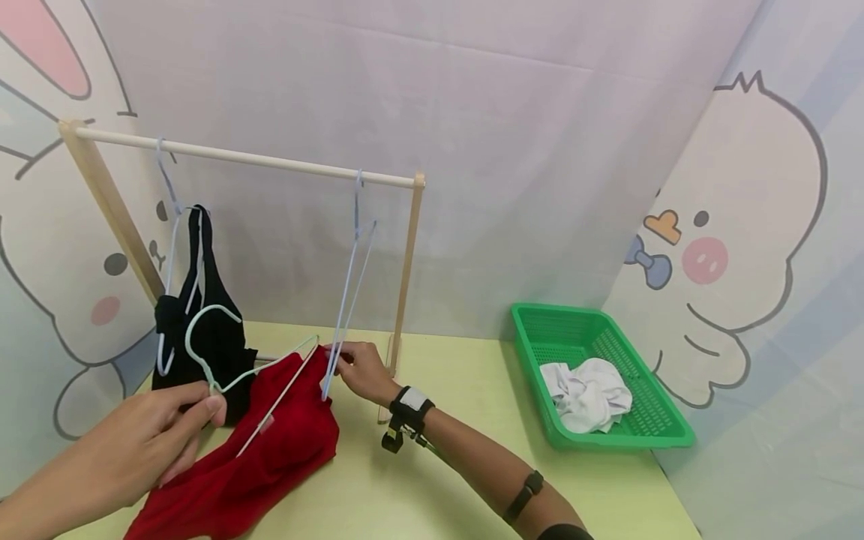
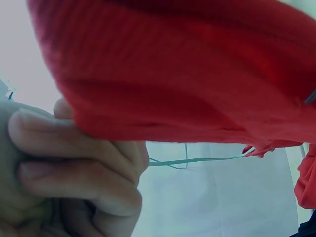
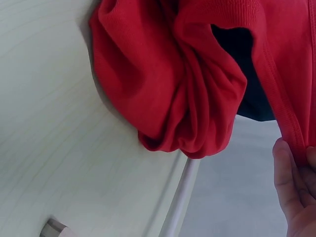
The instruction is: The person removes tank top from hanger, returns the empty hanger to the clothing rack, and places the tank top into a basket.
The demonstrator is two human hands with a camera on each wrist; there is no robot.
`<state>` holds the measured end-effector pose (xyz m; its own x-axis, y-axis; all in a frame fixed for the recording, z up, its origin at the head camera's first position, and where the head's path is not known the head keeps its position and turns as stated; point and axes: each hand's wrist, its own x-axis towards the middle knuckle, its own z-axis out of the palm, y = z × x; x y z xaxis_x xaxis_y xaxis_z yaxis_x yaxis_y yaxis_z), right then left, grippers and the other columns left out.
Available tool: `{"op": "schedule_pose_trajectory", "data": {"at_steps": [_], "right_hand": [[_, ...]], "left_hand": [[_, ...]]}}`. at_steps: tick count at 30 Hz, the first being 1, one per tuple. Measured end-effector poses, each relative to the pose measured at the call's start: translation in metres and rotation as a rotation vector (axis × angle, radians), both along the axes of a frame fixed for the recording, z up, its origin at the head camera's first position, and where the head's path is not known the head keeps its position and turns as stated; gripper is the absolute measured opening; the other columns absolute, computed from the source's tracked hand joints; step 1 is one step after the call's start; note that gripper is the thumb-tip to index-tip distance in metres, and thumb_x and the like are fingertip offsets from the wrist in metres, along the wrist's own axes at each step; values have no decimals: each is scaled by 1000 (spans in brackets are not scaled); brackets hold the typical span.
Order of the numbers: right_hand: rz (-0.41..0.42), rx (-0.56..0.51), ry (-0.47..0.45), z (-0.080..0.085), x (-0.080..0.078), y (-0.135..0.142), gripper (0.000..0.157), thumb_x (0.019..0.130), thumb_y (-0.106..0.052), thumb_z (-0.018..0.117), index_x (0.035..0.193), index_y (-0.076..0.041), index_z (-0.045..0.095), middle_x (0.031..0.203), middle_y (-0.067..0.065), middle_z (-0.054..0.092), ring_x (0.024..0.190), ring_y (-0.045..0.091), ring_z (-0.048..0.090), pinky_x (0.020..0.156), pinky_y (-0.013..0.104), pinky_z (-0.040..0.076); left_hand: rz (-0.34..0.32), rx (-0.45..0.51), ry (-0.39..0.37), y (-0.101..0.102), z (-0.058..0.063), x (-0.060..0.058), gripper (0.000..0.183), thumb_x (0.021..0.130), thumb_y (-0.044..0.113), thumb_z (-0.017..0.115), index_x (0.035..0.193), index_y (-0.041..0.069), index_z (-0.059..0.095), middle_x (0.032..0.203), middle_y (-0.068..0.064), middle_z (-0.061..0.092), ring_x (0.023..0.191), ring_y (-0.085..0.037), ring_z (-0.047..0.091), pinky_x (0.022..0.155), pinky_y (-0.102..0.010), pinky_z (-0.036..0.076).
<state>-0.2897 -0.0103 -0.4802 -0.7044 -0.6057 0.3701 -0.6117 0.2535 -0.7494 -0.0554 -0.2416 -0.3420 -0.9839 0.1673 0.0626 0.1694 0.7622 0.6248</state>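
Note:
A pale mint hanger (image 1: pixel 190 337) is gripped just below its hook by my left hand (image 1: pixel 151 431), its hook pointing up. Around the hanger's far end hangs a red garment (image 1: pixel 283 442), probably a tank top, whose lower part spreads toward the near table edge. My right hand (image 1: pixel 367 369) pinches the garment's strap near that end, behind a hanging lilac hanger (image 1: pixel 344 300). The right wrist view shows those fingers (image 3: pixel 284 173) and thumb on the red edge. Red cloth hides part of the left hand (image 2: pixel 94 168) in the left wrist view.
A wooden rack with a white rail (image 1: pixel 270 157) stands at the back left. From its left side a black garment (image 1: pixel 209 315) hangs on another lilac hanger (image 1: pixel 169 262). A green basket (image 1: pixel 641 375) holds white cloth (image 1: pixel 587 394) at the right of the yellow table (image 1: pixel 466 465).

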Motion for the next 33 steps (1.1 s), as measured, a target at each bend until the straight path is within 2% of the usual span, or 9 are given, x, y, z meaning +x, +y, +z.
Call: {"op": "schedule_pose_trajectory", "data": {"at_steps": [2, 6, 8, 11, 14, 16, 25, 33], "right_hand": [[2, 4, 4, 0, 0, 0, 23, 108, 0, 59, 121, 4, 78, 83, 11, 75, 72, 6, 62, 65, 16, 47], [9, 6, 21, 0, -1, 1, 21, 109, 0, 58, 114, 2, 78, 81, 12, 73, 75, 26, 70, 66, 15, 47], [10, 4, 27, 0, -2, 1, 21, 109, 0, 58, 112, 2, 78, 82, 12, 73, 77, 30, 71, 68, 15, 48], [9, -1, 34, 0, -1, 2, 21, 108, 0, 58, 111, 2, 78, 82, 11, 74, 74, 20, 70, 69, 15, 50], [16, 0, 25, -1, 0, 3, 21, 108, 0, 59, 114, 1, 79, 83, 10, 75, 73, 4, 64, 69, 16, 52], [22, 11, 17, -3, 2, 3, 21, 109, -1, 59, 114, 1, 79, 83, 8, 74, 73, -2, 60, 68, 16, 51], [47, 60, -4, -6, 8, 3, 23, 109, 0, 58, 121, 2, 77, 91, 11, 77, 75, -2, 62, 67, 15, 52], [69, 73, 31, -10, 6, 5, 21, 109, -3, 58, 111, 2, 78, 84, 7, 74, 74, -3, 60, 65, 14, 49]], "left_hand": [[7, 3, 11, 1, 0, 0, 19, 115, 19, 52, 102, 14, 64, 56, 8, 48, 44, -10, 45, 43, -29, 43], [18, 7, 28, 3, 1, -1, 18, 115, 19, 52, 102, 14, 64, 56, 8, 48, 43, -9, 44, 42, -30, 43], [21, 9, 29, 3, 2, -1, 18, 115, 19, 52, 103, 14, 64, 56, 8, 48, 43, -9, 44, 41, -30, 43], [22, 7, 28, 3, 2, -2, 17, 115, 19, 52, 103, 14, 63, 57, 8, 49, 43, -9, 44, 42, -30, 43], [25, 2, 22, 4, 1, -3, 17, 115, 19, 52, 103, 14, 63, 57, 8, 49, 43, -9, 43, 43, -29, 43], [31, 2, 9, 4, 1, -3, 17, 115, 19, 52, 104, 13, 63, 58, 7, 50, 44, -9, 43, 43, -29, 43], [43, 30, -64, 4, -1, -3, 18, 116, 21, 49, 108, 11, 61, 61, 3, 52, 44, -9, 44, 42, -30, 44], [10, 73, -73, 4, -3, -6, 15, 115, 20, 51, 109, 9, 60, 61, 3, 53, 41, -11, 45, 43, -31, 46]]}}
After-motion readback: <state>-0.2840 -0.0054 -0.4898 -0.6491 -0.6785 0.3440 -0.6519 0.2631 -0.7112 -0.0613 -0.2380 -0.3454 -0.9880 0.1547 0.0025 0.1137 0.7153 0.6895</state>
